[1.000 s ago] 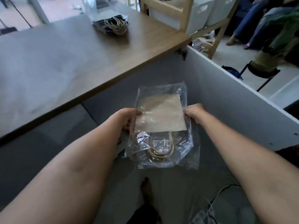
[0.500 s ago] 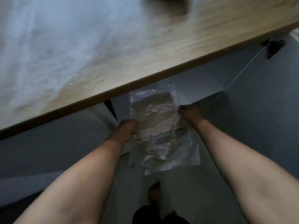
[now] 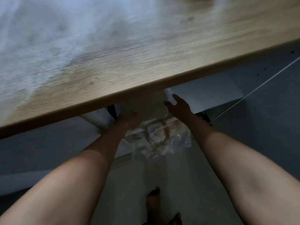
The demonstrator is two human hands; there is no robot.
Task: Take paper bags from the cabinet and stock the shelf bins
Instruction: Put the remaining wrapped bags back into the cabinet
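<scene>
A clear plastic packet of brown paper bags (image 3: 155, 138) with twine handles hangs in front of the cabinet opening. Its upper part is hidden under the tabletop edge. My left hand (image 3: 128, 120) grips the packet's left side. My right hand (image 3: 178, 106) is at the packet's upper right corner with its fingers spread, and does not appear to be gripping it. The view is dark and blurred here.
The wooden tabletop (image 3: 146, 54) overhangs and fills the upper half of the view. A white cabinet shelf (image 3: 207, 95) shows beneath it, and the open grey cabinet door (image 3: 267, 127) stands at the right. My bare feet (image 3: 154, 203) are on the pale floor below.
The camera has tipped down and closer to the cabinet. Both hands carried the packet forward under the tabletop edge, and my right hand has loosened from the packet's right edge.
</scene>
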